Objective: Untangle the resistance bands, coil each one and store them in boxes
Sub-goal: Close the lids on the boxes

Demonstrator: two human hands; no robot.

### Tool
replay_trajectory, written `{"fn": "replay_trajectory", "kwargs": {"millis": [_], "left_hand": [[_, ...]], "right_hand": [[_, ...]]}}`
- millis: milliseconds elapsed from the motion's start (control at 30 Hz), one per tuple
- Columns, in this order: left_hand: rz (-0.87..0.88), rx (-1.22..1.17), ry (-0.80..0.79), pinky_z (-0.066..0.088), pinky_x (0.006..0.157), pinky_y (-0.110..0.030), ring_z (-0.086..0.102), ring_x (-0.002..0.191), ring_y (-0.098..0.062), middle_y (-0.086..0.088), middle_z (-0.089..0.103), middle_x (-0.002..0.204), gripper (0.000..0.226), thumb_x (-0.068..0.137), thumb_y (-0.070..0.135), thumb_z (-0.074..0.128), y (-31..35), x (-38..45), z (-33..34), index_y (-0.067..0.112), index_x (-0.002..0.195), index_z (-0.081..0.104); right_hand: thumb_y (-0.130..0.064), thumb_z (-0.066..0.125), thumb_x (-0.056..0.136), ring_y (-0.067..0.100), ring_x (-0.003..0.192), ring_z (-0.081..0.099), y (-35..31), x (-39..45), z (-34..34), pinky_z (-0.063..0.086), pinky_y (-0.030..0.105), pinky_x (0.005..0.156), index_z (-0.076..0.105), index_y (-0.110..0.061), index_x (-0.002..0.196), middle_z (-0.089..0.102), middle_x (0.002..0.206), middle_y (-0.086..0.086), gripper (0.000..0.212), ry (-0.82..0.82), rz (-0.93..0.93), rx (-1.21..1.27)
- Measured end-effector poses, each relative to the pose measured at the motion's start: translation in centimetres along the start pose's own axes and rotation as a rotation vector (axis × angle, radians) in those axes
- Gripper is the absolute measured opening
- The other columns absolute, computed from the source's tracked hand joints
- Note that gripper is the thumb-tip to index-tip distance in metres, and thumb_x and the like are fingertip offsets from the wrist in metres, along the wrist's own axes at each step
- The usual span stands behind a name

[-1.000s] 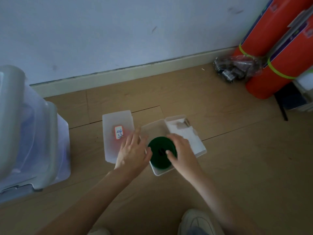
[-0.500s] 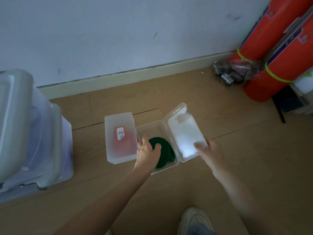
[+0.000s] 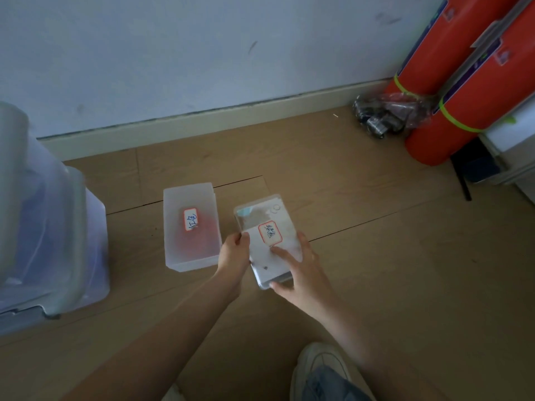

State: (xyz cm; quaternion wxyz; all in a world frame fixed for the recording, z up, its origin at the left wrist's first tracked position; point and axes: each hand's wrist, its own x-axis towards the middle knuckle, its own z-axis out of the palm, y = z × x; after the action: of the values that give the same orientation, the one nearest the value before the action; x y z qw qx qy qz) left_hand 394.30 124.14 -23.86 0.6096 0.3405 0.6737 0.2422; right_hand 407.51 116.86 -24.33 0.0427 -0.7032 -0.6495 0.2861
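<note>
Down on a wooden floor [image 3: 362, 227], a person handles a small translucent box [image 3: 265, 238] whose lid is closed and carries a red-bordered label [image 3: 269, 233]. The left hand [image 3: 234, 253] grips the box's left edge, fingers [image 3: 244, 237] curled against its side. The right hand [image 3: 301, 270] rests across the lid, fingers spread, forefinger pressing just below the label and thumb hooked at the near corner. The band inside cannot be made out through the lid. Just beside it to the left stands a second closed box [image 3: 191, 227], also labelled, with a reddish shape showing through its frosted plastic. A large clear storage bin [image 3: 43, 227] sits at far left; orange rolled mats [image 3: 463, 82] lean in the right corner.
</note>
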Motion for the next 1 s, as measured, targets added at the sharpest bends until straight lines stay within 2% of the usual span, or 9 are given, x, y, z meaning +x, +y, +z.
{"fn": "replay_trajectory", "kwargs": {"millis": [167,300,400,500,633,700,767,833,1000], "left_hand": [[-0.011,0.091,0.113,0.05,0.081,-0.036,0.056,0.092,-0.023,-0.008,0.057,0.103,0.024,0.093,0.009,0.049,-0.1,1.5,0.6,0.003,0.117,0.047],[-0.054,-0.027,0.059,0.051,0.083,-0.036,0.057,0.091,-0.023,-0.006,0.057,0.099,0.024,0.092,0.007,0.053,-1.1,2.2,0.2,0.004,0.115,0.048],[-0.107,-0.128,0.0,0.048,0.066,-0.028,0.054,0.076,-0.018,-0.007,0.057,0.091,0.018,0.092,0.006,0.054,-1.7,2.6,-0.2,0.006,0.108,0.047],[-0.079,-0.046,0.024,0.045,0.057,-0.026,0.053,0.072,-0.015,-0.003,0.056,0.088,0.015,0.092,0.01,0.054,-1.7,3.1,0.1,0.009,0.104,0.044],[-0.086,0.077,0.029,0.053,0.069,-0.037,0.059,0.093,-0.025,-0.007,0.058,0.107,0.027,0.093,0.023,0.054,-1.6,2.0,0.0,0.012,0.114,0.041],[-0.069,0.197,-0.04,0.055,0.067,-0.036,0.06,0.096,-0.024,-0.008,0.057,0.116,0.041,0.091,0.025,0.055,-2.4,0.5,-0.2,0.011,0.126,0.04],[-0.017,0.199,-0.14,0.058,0.071,-0.038,0.06,0.098,-0.022,-0.006,0.057,0.12,0.044,0.09,0.017,0.058,-3.2,-1.2,-0.1,0.014,0.13,0.041],[0.026,0.177,-0.154,0.058,0.077,-0.039,0.059,0.103,-0.022,-0.005,0.055,0.122,0.044,0.089,0.012,0.058,-3.2,-2.8,-0.3,0.015,0.13,0.043],[0.15,0.008,-0.144,0.055,0.083,-0.038,0.06,0.101,-0.017,0.0,0.057,0.12,0.041,0.09,0.009,0.056,0.3,-4.9,-3.0,0.017,0.13,0.046]], "right_hand": [[-0.037,0.067,0.081,0.03,0.132,0.029,0.5,0.0,0.7,0.04,0.032,0.1,0.04,-0.037,0.138,0.003,0.153,0.008,0.063,0.072,-0.046,0.043],[-0.033,0.066,0.083,0.03,0.131,0.027,0.5,0.0,1.0,0.04,0.032,0.1,0.044,-0.035,0.135,0.007,0.152,0.007,0.056,0.107,-0.031,0.068],[-0.033,0.063,0.085,0.032,0.132,0.024,0.2,0.0,1.2,0.039,0.035,0.103,0.044,-0.037,0.134,0.004,0.154,0.007,0.053,0.11,0.002,0.056],[-0.035,0.063,0.084,0.033,0.131,0.027,0.0,0.1,1.2,0.043,0.039,0.1,0.044,-0.036,0.134,0.005,0.154,0.009,0.053,0.112,0.017,0.027],[-0.031,0.073,0.076,0.031,0.127,0.032,0.1,0.4,1.0,0.044,0.038,0.097,0.038,-0.033,0.137,0.016,0.15,0.007,0.07,0.138,0.098,0.107],[-0.022,0.078,0.073,0.027,0.129,0.036,0.7,0.9,0.2,0.041,0.043,0.101,0.027,-0.022,0.143,0.03,0.143,0.007,0.087,0.114,0.235,0.508],[-0.016,0.073,0.078,0.025,0.122,0.049,0.9,1.1,-0.6,0.049,0.046,0.094,0.032,-0.018,0.138,0.043,0.139,0.008,0.072,0.034,0.379,0.937],[-0.015,0.069,0.083,0.025,0.113,0.055,0.7,0.9,-1.0,0.054,0.044,0.085,0.044,-0.022,0.124,0.05,0.132,0.009,0.049,0.008,0.385,0.959],[-0.02,0.073,0.079,0.028,0.12,0.044,-2.2,1.2,-2.8,0.046,0.05,0.095,0.046,-0.014,0.131,0.046,0.126,0.006,0.059,0.3,0.236,0.801]]}}
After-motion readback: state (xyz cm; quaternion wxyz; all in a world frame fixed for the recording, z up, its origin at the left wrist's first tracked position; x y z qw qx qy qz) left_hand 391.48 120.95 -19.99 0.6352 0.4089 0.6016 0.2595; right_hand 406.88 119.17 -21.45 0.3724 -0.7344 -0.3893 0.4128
